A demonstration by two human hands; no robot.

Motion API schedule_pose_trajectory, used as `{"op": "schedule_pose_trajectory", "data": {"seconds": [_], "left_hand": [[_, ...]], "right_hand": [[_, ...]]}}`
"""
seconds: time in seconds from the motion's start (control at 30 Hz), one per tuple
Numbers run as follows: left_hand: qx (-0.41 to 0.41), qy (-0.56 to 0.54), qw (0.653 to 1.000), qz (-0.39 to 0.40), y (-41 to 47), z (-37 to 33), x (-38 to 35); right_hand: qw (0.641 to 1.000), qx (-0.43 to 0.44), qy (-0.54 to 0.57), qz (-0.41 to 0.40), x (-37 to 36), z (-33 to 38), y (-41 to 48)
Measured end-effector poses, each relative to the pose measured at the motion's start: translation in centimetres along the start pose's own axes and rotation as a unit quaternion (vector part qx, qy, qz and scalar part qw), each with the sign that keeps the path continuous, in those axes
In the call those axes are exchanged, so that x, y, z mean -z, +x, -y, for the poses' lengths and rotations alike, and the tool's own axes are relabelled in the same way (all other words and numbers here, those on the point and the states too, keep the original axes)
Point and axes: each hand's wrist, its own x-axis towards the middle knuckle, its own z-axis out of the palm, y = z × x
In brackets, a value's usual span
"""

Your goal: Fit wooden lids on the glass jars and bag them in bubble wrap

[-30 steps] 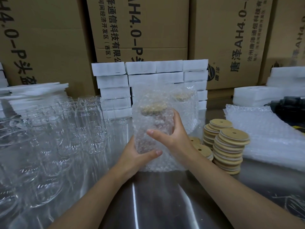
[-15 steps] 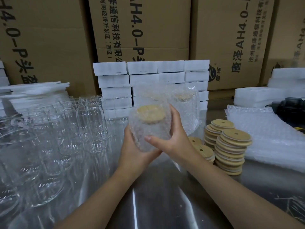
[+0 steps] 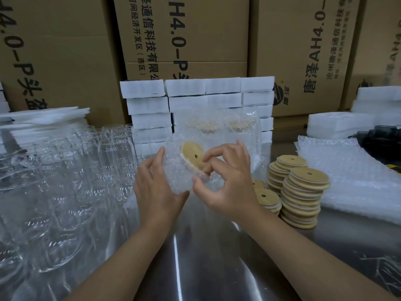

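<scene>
My left hand (image 3: 158, 190) grips the jar (image 3: 181, 172) in bubble wrap (image 3: 173, 148), my right hand (image 3: 230, 183) pinches the bubble wrap beside the wooden lid (image 3: 192, 153), cartons (image 3: 217, 29) behind printed "AH4.0-P"

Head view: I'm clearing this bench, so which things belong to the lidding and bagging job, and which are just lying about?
Job: bagged jar gripped by left hand and right hand; bare glass jars; wooden lid stacks; flat bubble-wrap bags; wrapped jars behind.
Lying about: white foam blocks; cardboard boxes; black object, far right.
</scene>
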Motion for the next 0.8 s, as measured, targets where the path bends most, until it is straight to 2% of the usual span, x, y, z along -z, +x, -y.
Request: {"op": "schedule_pose_trajectory", "data": {"seconds": [0.1,0.2,0.37,0.57,0.7,0.8], "left_hand": [[-0.041,0.029,0.999,-0.019,-0.3,-0.1,-0.1],[-0.054,0.043,0.997,-0.016,-0.4,-0.1,-0.2],[-0.04,0.025,0.999,0.011,-0.4,0.2,-0.2],[-0.06,0.02,0.998,0.022,-0.5,-0.1,-0.4],[-0.05,0.003,0.998,0.027,-0.6,0.2,-0.4],[-0.042,-0.016,0.998,0.033,-0.5,0.4,-0.5]], "right_hand": [[0.999,0.032,-0.018,-0.031,0.0,0.1,-0.1],[0.998,0.044,0.016,-0.044,-0.2,0.1,-0.2],[0.995,0.046,0.091,-0.015,-0.3,0.6,-0.4],[0.989,0.089,0.114,0.016,0.0,1.0,0.0],[0.985,0.067,0.159,0.01,0.1,1.1,0.1],[0.991,0.027,0.133,0.012,0.2,0.8,0.0]]}}
